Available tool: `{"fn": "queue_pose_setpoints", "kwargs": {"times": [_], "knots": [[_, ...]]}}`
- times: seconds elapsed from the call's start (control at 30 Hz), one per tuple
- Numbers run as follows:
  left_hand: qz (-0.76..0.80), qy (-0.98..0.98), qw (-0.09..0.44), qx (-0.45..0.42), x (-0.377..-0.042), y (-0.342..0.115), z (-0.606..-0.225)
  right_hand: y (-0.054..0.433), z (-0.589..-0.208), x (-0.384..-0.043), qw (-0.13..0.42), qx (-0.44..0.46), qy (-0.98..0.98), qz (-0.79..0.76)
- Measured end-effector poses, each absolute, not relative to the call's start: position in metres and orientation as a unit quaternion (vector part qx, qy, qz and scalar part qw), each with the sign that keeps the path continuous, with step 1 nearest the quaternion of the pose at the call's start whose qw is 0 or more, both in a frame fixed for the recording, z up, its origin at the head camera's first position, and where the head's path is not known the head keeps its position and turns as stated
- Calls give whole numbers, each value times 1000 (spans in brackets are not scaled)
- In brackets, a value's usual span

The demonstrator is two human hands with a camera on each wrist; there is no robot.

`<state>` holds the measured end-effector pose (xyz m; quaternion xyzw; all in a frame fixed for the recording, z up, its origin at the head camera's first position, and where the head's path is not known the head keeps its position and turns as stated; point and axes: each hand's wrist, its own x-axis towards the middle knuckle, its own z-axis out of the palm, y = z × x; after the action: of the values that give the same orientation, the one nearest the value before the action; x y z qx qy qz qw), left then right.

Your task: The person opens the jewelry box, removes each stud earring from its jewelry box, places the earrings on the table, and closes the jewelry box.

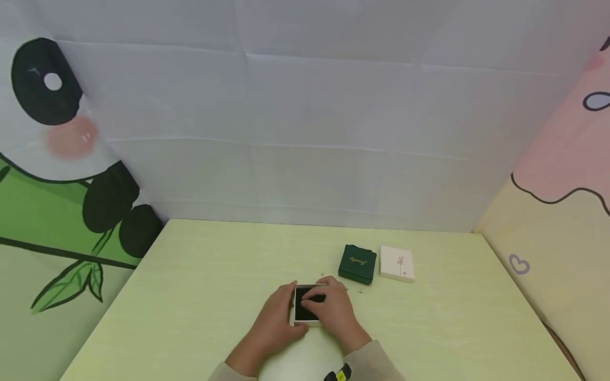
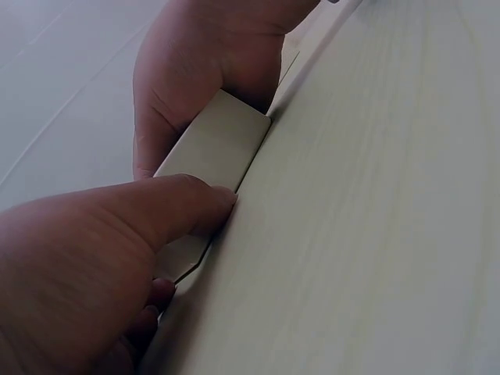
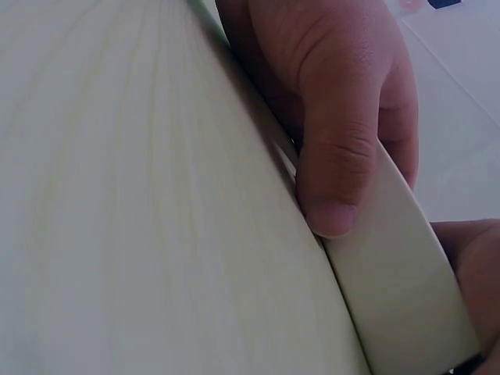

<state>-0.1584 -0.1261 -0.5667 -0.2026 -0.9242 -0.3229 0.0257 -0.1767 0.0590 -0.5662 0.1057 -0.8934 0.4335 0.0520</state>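
Note:
My left hand (image 1: pixel 278 312) grips a small open white box (image 1: pixel 307 323) with a black lining, its thumb along the near wall and its fingers at the far left corner. In the left wrist view that thumb lies flat across the pale box wall (image 2: pixel 223 137). Over the right part of the box is my right hand (image 1: pixel 335 309), its thumb and index fingertips brought together at the black lining (image 1: pixel 300 312). I cannot tell whether something tiny is between those fingertips. Tiny stud-like pieces (image 1: pixel 360 291) lie on the table just beyond the right hand.
A dark green pouch (image 1: pixel 357 263) with gold lettering lies beyond the right hand. Beside it is a white card or flat box (image 1: pixel 397 263) with a small print. The pale table (image 1: pixel 214 275) meets a white sheet at the back and printed panels at both sides.

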Motion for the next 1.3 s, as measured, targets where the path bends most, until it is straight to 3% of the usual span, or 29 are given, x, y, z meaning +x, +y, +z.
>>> {"fn": "queue_pose_setpoints", "kwargs": {"times": [0.4,1.03,1.3], "knots": [[-322,-925,29,-198,-155,-127,-563,60,-563,-174,50,103,-885,452],[-326,-924,35,-198,-156,-129,-567,68,-562,-178,-13,108,-858,503],[-331,-922,34,-197,-155,-127,-565,77,-556,-180,-14,113,-850,515]]}}
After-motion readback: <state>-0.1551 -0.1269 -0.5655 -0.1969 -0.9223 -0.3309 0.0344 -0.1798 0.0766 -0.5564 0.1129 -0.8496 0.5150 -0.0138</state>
